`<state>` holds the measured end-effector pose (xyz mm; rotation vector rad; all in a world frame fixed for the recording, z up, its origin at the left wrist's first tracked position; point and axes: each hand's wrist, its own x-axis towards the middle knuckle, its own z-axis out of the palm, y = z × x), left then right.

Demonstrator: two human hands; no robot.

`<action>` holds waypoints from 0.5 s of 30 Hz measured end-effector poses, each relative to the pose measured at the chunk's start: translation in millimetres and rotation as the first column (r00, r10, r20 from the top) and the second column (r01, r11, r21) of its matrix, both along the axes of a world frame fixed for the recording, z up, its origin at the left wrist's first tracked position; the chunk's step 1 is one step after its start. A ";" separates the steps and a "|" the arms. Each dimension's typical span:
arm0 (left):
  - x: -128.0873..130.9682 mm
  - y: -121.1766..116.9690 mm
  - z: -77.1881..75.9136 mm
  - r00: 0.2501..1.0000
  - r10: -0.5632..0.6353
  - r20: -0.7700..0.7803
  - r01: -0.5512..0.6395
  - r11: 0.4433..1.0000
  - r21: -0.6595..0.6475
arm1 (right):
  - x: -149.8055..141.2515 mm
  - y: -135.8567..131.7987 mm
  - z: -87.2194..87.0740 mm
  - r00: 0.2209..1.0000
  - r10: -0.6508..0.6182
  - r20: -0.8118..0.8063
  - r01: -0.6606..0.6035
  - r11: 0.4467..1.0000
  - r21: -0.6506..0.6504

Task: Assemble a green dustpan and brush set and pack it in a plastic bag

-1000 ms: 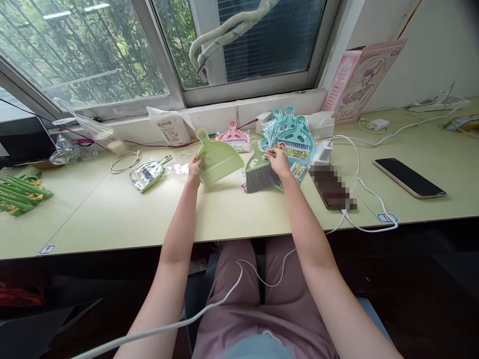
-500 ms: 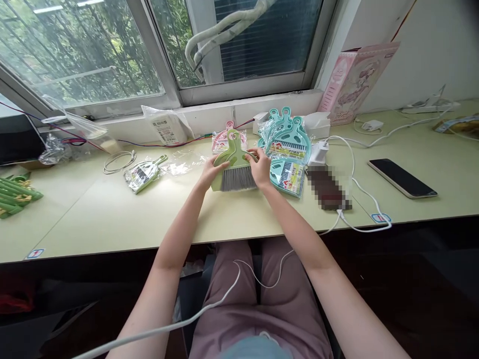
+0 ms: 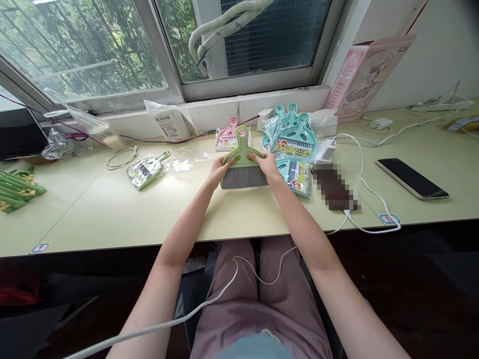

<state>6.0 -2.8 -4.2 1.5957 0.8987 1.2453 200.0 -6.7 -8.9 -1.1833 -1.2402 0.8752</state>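
Observation:
A small green brush with grey bristles point(image 3: 244, 175) lies nested on a light green dustpan point(image 3: 242, 144) at the middle of the desk. My left hand point(image 3: 217, 172) grips the set's left side, fingers curled round it. My right hand point(image 3: 267, 166) holds the right side the same way. Just right of my right hand lies a pile of teal dustpan sets in clear bags point(image 3: 294, 144). A pink bagged set point(image 3: 228, 138) sits behind, by the windowsill.
A bagged green set point(image 3: 145, 171) and an empty clear bag point(image 3: 189, 160) lie to the left, green packets point(image 3: 17, 188) at the far left. Two phones point(image 3: 411, 178) and white charger cables point(image 3: 364, 192) lie to the right. A pink box point(image 3: 364, 75) leans on the wall.
The dustpan and brush were apart, one in each hand. They now lie together, brush on pan, held from both sides nearer the middle of the desk.

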 end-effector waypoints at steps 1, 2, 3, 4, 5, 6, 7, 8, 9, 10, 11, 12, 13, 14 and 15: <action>0.3 0.0 -0.2 1.000 0.002 -0.008 -0.002 1.000 -0.008 | -2.0 -1.7 -0.6 0.999 -0.017 -0.040 0.016 1.000 -0.025; 0.5 0.2 -0.2 1.000 0.006 -0.007 -0.006 1.000 -0.007 | -4.0 -3.7 -0.6 0.997 -0.039 -0.073 0.036 0.998 -0.042; 0.7 0.3 0.0 1.000 0.011 0.001 -0.011 1.000 0.001 | -5.7 -5.6 -0.1 0.993 -0.061 -0.097 0.056 0.997 -0.047; 0.9 0.5 0.6 1.000 0.013 0.013 -0.014 1.000 0.013 | -7.2 -7.3 0.8 0.991 -0.072 -0.115 0.067 0.997 -0.046; 1.0 0.7 1.5 1.000 0.011 0.026 -0.012 1.000 0.024 | -8.4 -8.7 1.9 0.989 -0.073 -0.128 0.068 0.997 -0.043; 1.2 0.7 2.6 0.999 0.008 0.037 -0.009 0.999 0.033 | -9.3 -9.8 3.0 0.988 -0.072 -0.135 0.067 0.997 -0.040; 1.3 0.7 3.8 0.999 0.008 0.046 -0.010 0.999 0.040 | -10.1 -10.6 3.9 0.988 -0.073 -0.137 0.069 0.997 -0.039; 1.4 0.7 4.9 0.999 0.011 0.051 -0.013 0.999 0.042 | -10.8 -11.3 4.5 0.988 -0.080 -0.135 0.075 0.996 -0.041; 1.5 0.5 5.8 0.998 0.018 0.054 -0.021 0.999 0.042 | -11.6 -11.7 4.7 0.987 -0.092 -0.130 0.087 0.995 -0.048; 1.6 0.4 6.5 0.998 0.030 0.054 -0.032 0.999 0.043 | -12.3 -11.9 4.6 0.986 -0.104 -0.127 0.098 0.994 -0.053; 1.8 0.3 6.8 0.998 0.043 0.052 -0.045 0.998 0.048 | -13.0 -12.0 4.2 0.985 -0.112 -0.129 0.106 0.993 -0.053; 2.0 0.3 6.9 0.997 0.054 0.048 -0.057 0.997 0.057 | -13.6 -11.9 3.6 0.984 -0.112 -0.138 0.106 0.993 -0.047; 2.4 0.3 6.7 0.997 0.063 0.045 -0.066 0.995 0.071 | -14.1 -11.5 2.9 0.983 -0.107 -0.151 0.103 0.994 -0.034; 2.9 0.4 6.5 0.997 0.070 0.043 -0.074 0.994 0.086 | -14.5 -11.1 2.1 0.982 -0.102 -0.161 0.100 0.995 -0.018; 3.6 0.4 6.1 0.996 0.078 0.044 -0.082 0.992 0.099 | -14.6 -10.5 1.4 0.983 -0.095 -0.159 0.095 0.995 -0.003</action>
